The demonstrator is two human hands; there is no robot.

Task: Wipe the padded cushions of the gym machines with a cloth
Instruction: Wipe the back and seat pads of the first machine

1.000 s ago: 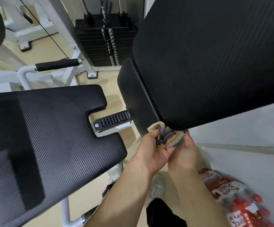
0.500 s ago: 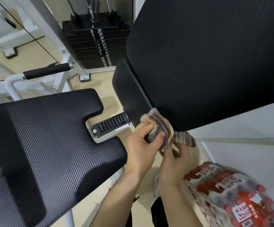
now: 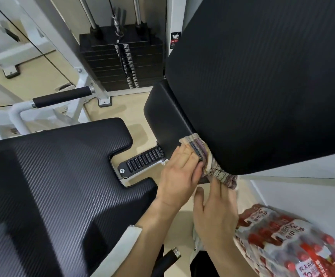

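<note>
A striped, multicoloured cloth (image 3: 210,166) is bunched against the lower corner of the big black back cushion (image 3: 262,86). My left hand (image 3: 179,176) lays its fingers over the cloth's upper part and pinches it with the thumb, pressing it on the cushion's side face (image 3: 165,120). Just below, my right hand (image 3: 215,214) reaches up with straight fingers to the cloth's hanging lower end, thumb spread away; its fingertips are hidden by the cloth. A black textured seat cushion (image 3: 52,186) fills the lower left.
A black slotted adjuster bar (image 3: 142,162) sits in the seat's notch beside my left hand. Behind stand a weight stack (image 3: 122,60) and a white frame with a black-grip handle (image 3: 60,96). A shrink-wrapped pack of red-capped bottles (image 3: 292,246) lies at lower right by a white wall (image 3: 302,192).
The cloth has been spread from a bundle held between both hands up onto the cushion's corner. My left hand now presses it there, and my right hand has dropped to its lower end.
</note>
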